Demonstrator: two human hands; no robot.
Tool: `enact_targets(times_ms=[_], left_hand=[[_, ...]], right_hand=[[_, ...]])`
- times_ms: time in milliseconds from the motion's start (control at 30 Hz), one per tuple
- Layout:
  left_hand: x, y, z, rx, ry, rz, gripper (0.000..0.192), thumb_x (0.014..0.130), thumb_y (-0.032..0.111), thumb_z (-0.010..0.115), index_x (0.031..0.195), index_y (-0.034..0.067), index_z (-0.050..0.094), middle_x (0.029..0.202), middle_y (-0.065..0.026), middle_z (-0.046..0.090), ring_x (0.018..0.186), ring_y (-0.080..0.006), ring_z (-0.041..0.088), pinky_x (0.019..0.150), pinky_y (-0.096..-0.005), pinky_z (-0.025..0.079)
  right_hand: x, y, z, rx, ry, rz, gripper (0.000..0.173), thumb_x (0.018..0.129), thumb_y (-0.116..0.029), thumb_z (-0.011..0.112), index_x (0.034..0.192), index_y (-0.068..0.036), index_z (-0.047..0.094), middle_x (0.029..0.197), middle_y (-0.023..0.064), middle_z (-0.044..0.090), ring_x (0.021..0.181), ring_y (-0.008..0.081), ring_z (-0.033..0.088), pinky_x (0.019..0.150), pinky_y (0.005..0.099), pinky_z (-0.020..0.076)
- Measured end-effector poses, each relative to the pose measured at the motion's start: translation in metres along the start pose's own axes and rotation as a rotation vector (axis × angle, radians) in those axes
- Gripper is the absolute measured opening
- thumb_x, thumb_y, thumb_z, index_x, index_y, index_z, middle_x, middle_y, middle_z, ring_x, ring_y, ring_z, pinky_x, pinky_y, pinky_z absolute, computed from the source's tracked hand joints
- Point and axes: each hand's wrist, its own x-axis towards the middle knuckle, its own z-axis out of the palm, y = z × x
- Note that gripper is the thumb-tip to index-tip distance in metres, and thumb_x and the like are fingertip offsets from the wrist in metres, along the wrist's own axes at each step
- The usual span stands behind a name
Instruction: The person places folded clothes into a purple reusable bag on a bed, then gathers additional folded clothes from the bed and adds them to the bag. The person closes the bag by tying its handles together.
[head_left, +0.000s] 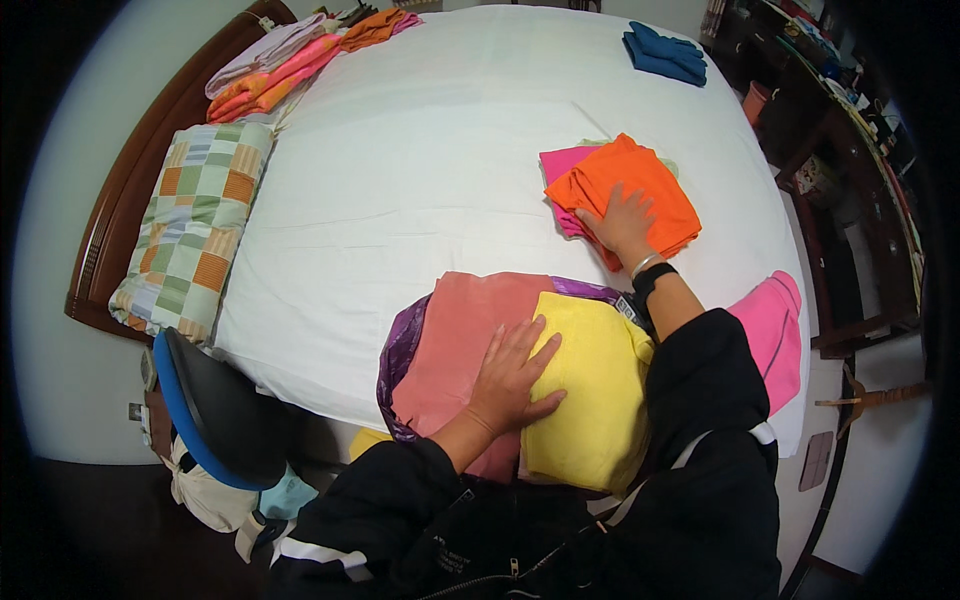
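Observation:
My left hand (514, 375) lies with spread fingers on a folded salmon-pink cloth (469, 330) and the edge of a folded yellow cloth (589, 405). Both cloths rest in a purple bag (405, 352) at the near side of the bed. Farther right, my right hand (624, 217) presses flat on a folded orange garment (660, 202), fingers apart. Under that garment are a magenta cloth (564, 163) and a pale green one, each partly hidden. A bright pink garment (776, 337) lies beside my right sleeve.
Folded blue cloth (664, 58) lies at the bed's far right. A patchwork pillow (199, 217) and folded bedding (277, 75) line the wooden headboard (112, 217). A chair with a black and blue back (225, 412) stands at the near left corner, a dark desk (855, 150) on the right.

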Motion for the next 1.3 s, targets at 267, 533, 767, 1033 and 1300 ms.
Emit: enact_targets(times_ms=[267, 533, 767, 1033, 1300], left_hand=[[0.0, 0.0, -0.003, 0.004, -0.047, -0.016, 0.081, 0.08, 0.044, 0.078, 0.149, 0.011, 0.05, 0.156, -0.0224, 0.043, 0.145, -0.0415, 0.041, 0.119, -0.0604, 0.028], [-0.001, -0.002, 0.0, -0.036, 0.005, 0.001, 0.081, 0.08, 0.044, 0.078, 0.149, 0.011, 0.051, 0.156, -0.0225, 0.044, 0.144, -0.0405, 0.042, 0.117, -0.0636, 0.029], [-0.003, -0.003, 0.0, -0.043, 0.042, 0.007, 0.079, 0.079, 0.041, 0.078, 0.148, 0.01, 0.053, 0.155, -0.0213, 0.045, 0.143, -0.0386, 0.044, 0.119, -0.0614, 0.029], [-0.004, -0.003, 0.004, -0.029, 0.055, 0.029, 0.077, 0.083, 0.042, 0.075, 0.149, 0.01, 0.051, 0.157, -0.0204, 0.044, 0.145, -0.0385, 0.041, 0.122, -0.0593, 0.023], [-0.009, -0.004, 0.009, 0.006, 0.103, 0.047, 0.073, 0.087, 0.045, 0.072, 0.148, 0.01, 0.052, 0.156, -0.0199, 0.044, 0.147, -0.0359, 0.038, 0.123, -0.0571, 0.021]], right_hand=[[0.027, -0.035, 0.006, -0.062, 0.028, 0.182, 0.108, 0.086, -0.067, 0.065, 0.162, -0.002, 0.023, 0.161, 0.0399, 0.02, 0.15, 0.0597, 0.017, 0.116, 0.0713, 0.0207], [0.065, 0.006, 0.019, 0.106, 0.112, 0.125, 0.045, 0.096, -0.037, 0.06, 0.124, -0.002, 0.062, 0.133, 0.0321, 0.059, 0.124, 0.0476, 0.056, 0.092, 0.0582, 0.0525], [0.061, 0.094, 0.002, 0.733, 0.225, 0.003, 0.04, 0.098, -0.031, 0.054, 0.115, 0.003, 0.063, 0.109, 0.0278, 0.069, 0.1, 0.0387, 0.067, 0.089, 0.047, 0.0537], [-0.006, 0.156, -0.078, 1.908, 0.079, 0.045, 0.039, 0.106, -0.03, 0.049, 0.132, -0.003, 0.059, 0.131, 0.012, 0.066, 0.118, 0.0281, 0.066, 0.102, 0.0425, 0.0538], [-0.133, 0.123, -0.227, 1.57, 0.152, -0.399, 0.04, 0.112, -0.03, 0.043, 0.132, 0.0, 0.059, 0.129, 0.0111, 0.066, 0.115, 0.0211, 0.066, 0.098, 0.0375, 0.054]])
